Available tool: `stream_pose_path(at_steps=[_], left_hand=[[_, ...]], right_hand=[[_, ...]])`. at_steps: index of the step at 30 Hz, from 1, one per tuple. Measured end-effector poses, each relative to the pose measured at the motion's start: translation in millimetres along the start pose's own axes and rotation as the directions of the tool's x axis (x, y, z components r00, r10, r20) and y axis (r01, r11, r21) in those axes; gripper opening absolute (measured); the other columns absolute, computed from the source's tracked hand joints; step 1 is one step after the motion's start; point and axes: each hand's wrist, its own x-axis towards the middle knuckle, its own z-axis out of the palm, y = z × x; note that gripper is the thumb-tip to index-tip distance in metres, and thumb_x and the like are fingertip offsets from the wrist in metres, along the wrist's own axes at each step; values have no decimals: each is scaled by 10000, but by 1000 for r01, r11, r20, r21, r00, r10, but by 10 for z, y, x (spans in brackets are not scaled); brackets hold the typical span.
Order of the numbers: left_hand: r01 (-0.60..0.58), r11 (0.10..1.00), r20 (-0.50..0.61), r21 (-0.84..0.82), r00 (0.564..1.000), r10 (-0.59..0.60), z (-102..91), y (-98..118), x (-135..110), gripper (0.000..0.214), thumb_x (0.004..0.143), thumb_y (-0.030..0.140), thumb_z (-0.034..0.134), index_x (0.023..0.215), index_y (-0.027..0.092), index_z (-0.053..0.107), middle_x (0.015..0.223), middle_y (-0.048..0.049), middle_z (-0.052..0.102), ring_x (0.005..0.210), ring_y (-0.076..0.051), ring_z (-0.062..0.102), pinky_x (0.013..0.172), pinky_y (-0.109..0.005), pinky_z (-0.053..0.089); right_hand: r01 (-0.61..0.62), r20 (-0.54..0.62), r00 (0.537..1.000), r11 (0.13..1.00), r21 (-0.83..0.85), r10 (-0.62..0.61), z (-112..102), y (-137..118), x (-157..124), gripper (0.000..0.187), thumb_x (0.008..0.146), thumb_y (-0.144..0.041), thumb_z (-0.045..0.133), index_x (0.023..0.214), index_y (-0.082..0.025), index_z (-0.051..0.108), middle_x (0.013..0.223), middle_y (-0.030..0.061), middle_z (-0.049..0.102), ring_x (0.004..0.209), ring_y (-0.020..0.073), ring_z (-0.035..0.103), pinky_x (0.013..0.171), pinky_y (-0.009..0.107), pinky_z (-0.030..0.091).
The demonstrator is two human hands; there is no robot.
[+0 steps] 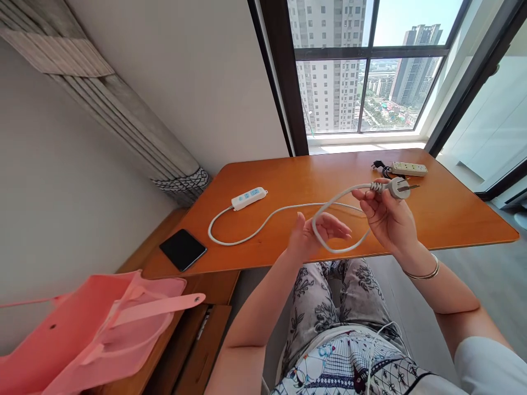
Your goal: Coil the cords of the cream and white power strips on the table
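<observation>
My right hand (387, 214) pinches a white plug (398, 188) with its metal pins pointing right, raised over the table's front edge. From the plug a white cord (267, 218) bends in a loop past my left hand, then runs across the tabletop to a white power strip (249, 198) with blue-marked sockets. My left hand (319, 233) is open beside the loop, fingers stretched toward the right. The cord passes in front of its fingers; whether it touches them I cannot tell.
The brown wooden table (304, 178) also bears a black tablet or phone (183, 249) at left. At the far right lies a second power strip (409, 169) with a black plug and cord (382, 166). A pink bag (99, 323) stands at lower left. Behind is a window (366, 93).
</observation>
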Motion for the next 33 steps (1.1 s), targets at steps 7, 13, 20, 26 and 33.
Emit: stream_pose_path(at_steps=[7, 13, 20, 26, 33], left_hand=[[94, 992, -176, -88, 978, -108, -77, -272, -150, 393, 723, 463, 843, 840, 142, 649, 723, -40, 689, 661, -154, 669, 692, -277, 531], [-120, 964, -215, -239, 974, 68, 45, -207, -234, 291, 844, 442, 735, 785, 177, 629, 557, 59, 465, 407, -45, 345, 497, -212, 398], [-397, 916, -296, -52, 882, 366, 113, -77, -143, 451, 765, 438, 791, 1166, 261, 686, 998, -17, 656, 527, -34, 420, 614, -247, 461], [-385, 880, -224, 278, 865, 450, -78, -290, -207, 634, 613, 613, 810, 1108, 221, 759, 1242, -153, 677, 973, -272, 631, 913, -432, 489], [-11, 984, -5, 181, 1000, 12, -183, -462, -424, 482, 648, 640, 779, 680, 167, 689, 819, -132, 732, 696, -219, 625, 770, -414, 510]], right_hand=[[51, -246, 968, 999, -14, -52, -374, 377, 138, 308, 761, -427, 835, 933, -242, 658, 786, -36, 719, 939, 147, 760, 826, 236, 634], [60, -272, 954, 971, -233, -124, -520, 738, -5, 390, 693, -478, 852, 897, -233, 626, 997, 14, 749, 865, 165, 746, 749, 293, 611], [56, -170, 962, 762, -646, -216, -545, 1176, -392, 288, 716, -394, 803, 781, -218, 584, 867, 24, 720, 767, 147, 668, 732, 302, 538], [-49, -341, 920, 809, -585, -191, -555, 1151, -456, 361, 760, -491, 755, 838, -225, 524, 632, -54, 638, 584, 116, 612, 636, 269, 500], [61, -503, 824, 925, -376, -259, -712, 980, -193, 500, 699, -566, 791, 864, -245, 445, 604, -118, 519, 451, 73, 510, 499, 220, 413]])
